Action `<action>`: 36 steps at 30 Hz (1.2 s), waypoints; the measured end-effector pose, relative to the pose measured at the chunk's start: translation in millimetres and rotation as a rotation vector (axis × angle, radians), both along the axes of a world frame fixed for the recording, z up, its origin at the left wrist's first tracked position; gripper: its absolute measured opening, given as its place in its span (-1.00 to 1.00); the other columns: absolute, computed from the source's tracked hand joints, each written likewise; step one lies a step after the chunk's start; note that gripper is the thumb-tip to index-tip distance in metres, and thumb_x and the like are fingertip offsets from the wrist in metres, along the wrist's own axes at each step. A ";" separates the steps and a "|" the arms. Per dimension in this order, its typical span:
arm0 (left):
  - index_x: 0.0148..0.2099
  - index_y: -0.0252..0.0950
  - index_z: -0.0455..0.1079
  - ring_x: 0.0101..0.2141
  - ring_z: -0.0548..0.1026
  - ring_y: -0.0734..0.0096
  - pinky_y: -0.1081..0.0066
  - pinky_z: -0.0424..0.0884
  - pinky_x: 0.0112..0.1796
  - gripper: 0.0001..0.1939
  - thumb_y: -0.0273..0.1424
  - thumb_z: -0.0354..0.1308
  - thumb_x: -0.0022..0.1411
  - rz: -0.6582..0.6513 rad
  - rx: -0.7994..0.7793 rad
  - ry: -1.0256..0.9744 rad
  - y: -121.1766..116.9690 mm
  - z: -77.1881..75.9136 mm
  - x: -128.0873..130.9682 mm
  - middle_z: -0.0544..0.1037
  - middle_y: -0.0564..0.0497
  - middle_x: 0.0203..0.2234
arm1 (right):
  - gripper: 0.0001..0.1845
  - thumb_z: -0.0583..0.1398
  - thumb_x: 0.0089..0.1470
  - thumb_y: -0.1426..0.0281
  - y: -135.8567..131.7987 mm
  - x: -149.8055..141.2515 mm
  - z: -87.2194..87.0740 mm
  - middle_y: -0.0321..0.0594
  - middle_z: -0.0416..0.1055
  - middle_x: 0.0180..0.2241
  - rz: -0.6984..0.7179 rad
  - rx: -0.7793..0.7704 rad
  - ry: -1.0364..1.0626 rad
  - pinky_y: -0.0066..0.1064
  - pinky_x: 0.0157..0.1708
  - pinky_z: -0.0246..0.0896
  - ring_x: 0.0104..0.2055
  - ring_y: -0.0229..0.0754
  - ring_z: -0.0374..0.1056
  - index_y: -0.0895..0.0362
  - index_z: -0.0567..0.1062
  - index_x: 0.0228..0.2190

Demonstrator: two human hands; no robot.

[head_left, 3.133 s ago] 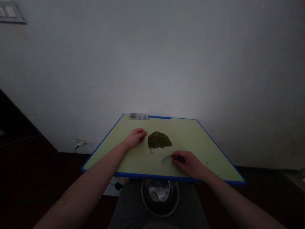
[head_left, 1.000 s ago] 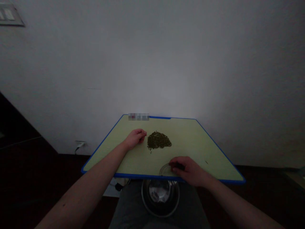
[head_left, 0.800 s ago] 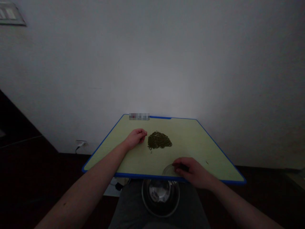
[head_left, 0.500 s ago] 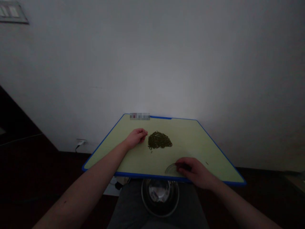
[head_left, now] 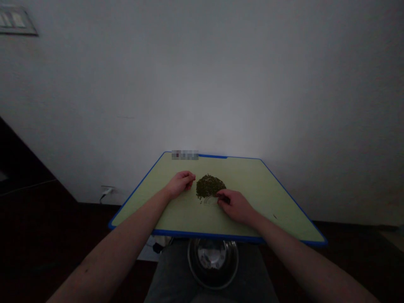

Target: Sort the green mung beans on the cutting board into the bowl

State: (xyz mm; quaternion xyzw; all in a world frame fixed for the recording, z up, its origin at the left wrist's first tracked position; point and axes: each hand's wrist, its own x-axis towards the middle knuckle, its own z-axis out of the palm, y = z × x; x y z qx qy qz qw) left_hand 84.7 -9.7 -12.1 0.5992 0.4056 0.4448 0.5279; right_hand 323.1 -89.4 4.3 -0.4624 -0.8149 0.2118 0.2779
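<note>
A heap of small dark-green beans lies on the pale yellow-green tabletop. My left hand rests just left of the heap, its fingers curled and thumb pressed against them; whatever may be in that pinch is hidden. On the heap's near right side, my right hand grips a clear curved piece, see-through and blurred, perhaps plastic. This piece sits against the near edge of the beans. In my lap, below the table's front edge, stands a shiny metal bowl.
A blue rim borders the table, whose far side meets a grey wall. One small dark sliver lies on the right part of the top. A plug with a cord sits low on the wall at left.
My right hand has moved from the table's front edge forward and left to the beans, bringing the clear curved piece along. My left hand has stayed in place.
</note>
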 end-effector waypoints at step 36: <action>-0.48 -0.32 0.25 -0.72 0.19 0.62 0.52 0.06 -0.66 -0.74 -0.20 0.12 -0.02 0.019 -0.010 0.007 -3.1 3.9 2.1 0.25 0.16 -0.76 | -0.82 0.12 -0.06 0.55 -6.8 -39.9 16.1 -0.24 0.41 -0.39 0.301 0.077 -0.139 -0.49 -0.35 0.08 -0.36 -0.26 0.26 0.16 0.46 -0.36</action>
